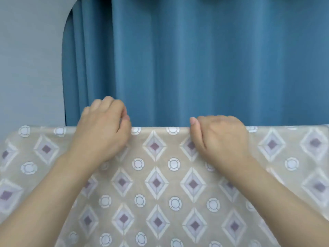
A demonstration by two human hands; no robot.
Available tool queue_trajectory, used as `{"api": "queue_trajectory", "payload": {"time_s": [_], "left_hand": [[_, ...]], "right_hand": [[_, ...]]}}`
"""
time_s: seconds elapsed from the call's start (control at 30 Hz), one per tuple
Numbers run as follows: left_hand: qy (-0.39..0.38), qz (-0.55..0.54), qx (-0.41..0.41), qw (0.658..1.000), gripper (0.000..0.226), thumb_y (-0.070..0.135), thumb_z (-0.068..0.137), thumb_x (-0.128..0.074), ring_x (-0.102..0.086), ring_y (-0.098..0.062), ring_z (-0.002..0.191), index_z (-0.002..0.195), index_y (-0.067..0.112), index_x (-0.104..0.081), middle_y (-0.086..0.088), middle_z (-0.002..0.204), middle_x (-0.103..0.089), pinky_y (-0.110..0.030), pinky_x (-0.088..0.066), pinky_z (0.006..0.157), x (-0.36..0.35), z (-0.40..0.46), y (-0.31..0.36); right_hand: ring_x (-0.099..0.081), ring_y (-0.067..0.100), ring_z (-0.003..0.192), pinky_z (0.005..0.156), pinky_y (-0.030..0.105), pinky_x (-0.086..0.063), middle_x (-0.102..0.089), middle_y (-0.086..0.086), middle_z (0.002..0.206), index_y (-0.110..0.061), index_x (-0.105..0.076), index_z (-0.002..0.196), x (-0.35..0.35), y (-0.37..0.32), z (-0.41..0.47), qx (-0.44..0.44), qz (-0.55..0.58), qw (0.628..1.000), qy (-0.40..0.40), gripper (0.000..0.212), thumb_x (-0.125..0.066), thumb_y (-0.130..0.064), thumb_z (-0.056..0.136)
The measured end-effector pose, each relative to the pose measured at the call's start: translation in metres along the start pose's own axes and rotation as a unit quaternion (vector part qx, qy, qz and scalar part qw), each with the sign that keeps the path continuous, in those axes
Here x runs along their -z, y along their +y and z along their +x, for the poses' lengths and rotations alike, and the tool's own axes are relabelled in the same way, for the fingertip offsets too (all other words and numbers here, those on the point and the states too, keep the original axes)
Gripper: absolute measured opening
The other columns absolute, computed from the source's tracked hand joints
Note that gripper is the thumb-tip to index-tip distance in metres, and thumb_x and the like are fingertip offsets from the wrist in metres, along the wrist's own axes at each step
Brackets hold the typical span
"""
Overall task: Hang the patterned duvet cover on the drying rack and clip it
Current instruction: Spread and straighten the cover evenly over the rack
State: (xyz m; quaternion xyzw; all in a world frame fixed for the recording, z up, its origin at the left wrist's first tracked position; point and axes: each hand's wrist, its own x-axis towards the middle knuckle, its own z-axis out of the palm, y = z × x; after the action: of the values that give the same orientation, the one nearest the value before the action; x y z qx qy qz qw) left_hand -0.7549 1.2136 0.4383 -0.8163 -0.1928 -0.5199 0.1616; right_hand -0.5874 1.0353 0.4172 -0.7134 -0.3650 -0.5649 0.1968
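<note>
Gripping cover [156, 182] top fold, draped over hidden rack bar: right hand [222, 138] curled on it; left hand [103, 132] curled above edge, hold unclear. No clips on; uneven drape could slide off.

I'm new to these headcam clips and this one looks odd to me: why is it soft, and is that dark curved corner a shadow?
In the head view, light is even and flat, with no glare; the left hand and the cover near the edges are slightly blurred; the curved top-left curtain edge against the wall looks like wide-angle bending, not shadow.
</note>
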Motion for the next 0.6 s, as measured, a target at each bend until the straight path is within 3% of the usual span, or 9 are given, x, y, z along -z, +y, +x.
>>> {"api": "queue_trajectory", "payload": {"time_s": [0.07,0.2,0.3,0.4,0.47,0.6], "left_hand": [[-0.060,-0.054,-0.029,0.996,0.039,0.040,0.097,-0.020,-0.047,-0.023,0.077,0.077,0.022,-0.048,0.005,0.077,-0.052,-0.037,-0.037,0.066,0.003,0.002,0.045],[-0.124,0.068,-0.023,0.990,0.056,0.046,0.099,-0.010,-0.048,-0.025,0.066,0.067,0.019,-0.047,0.006,0.063,-0.049,-0.032,-0.033,0.057,-0.006,-0.001,0.082],[-0.150,0.040,0.011,0.988,0.054,0.045,0.099,-0.010,-0.054,-0.027,0.073,0.070,0.020,-0.048,0.000,0.071,-0.055,-0.034,-0.038,0.064,-0.006,0.005,0.084],[-0.136,0.014,-0.039,0.990,0.047,0.048,0.099,-0.011,-0.050,-0.027,0.083,0.079,0.015,-0.040,0.000,0.082,-0.052,-0.039,-0.040,0.079,-0.009,0.011,0.112],[-0.137,-0.030,-0.071,0.988,0.043,0.050,0.100,-0.014,-0.046,-0.025,0.092,0.086,0.017,-0.038,0.000,0.088,-0.043,-0.040,-0.038,0.084,-0.014,0.021,0.148],[-0.215,-0.115,-0.153,0.958,0.043,0.052,0.102,-0.016,-0.051,-0.024,0.095,0.090,0.020,-0.042,0.000,0.096,-0.052,-0.036,-0.037,0.073,-0.029,0.040,0.246]], "right_hand": [[-0.024,0.022,0.049,0.051,0.030,-0.020,-0.030,-0.003,0.053,-0.021,-0.031,0.061,-0.003,0.008,-0.008,0.035,0.017,0.999,0.038,0.038,-0.032,-0.031,0.098],[-0.033,0.025,0.044,0.048,0.030,-0.019,-0.032,-0.003,0.049,-0.017,-0.030,0.057,0.009,0.058,-0.021,0.032,0.017,0.999,0.017,0.044,-0.029,-0.036,0.097],[-0.038,0.027,0.046,0.046,0.030,-0.016,-0.035,-0.003,0.047,-0.017,-0.027,0.053,0.024,0.118,-0.030,-0.033,-0.029,0.999,-0.015,0.050,-0.021,-0.042,0.096],[-0.041,0.029,0.049,0.046,0.030,-0.021,-0.039,-0.001,0.045,-0.014,-0.029,0.050,0.035,0.172,-0.035,-0.114,-0.068,0.991,-0.034,0.054,-0.018,-0.042,0.095],[-0.040,0.029,0.048,0.046,0.030,-0.019,-0.040,0.000,0.044,-0.012,-0.031,0.049,0.037,0.194,-0.039,-0.119,-0.076,0.989,-0.036,0.055,-0.017,-0.042,0.094],[-0.039,0.026,0.051,0.048,0.032,-0.020,-0.039,-0.001,0.046,-0.012,-0.034,0.053,0.042,0.224,-0.044,-0.086,-0.049,0.993,-0.058,0.061,-0.009,-0.053,0.091]]}}
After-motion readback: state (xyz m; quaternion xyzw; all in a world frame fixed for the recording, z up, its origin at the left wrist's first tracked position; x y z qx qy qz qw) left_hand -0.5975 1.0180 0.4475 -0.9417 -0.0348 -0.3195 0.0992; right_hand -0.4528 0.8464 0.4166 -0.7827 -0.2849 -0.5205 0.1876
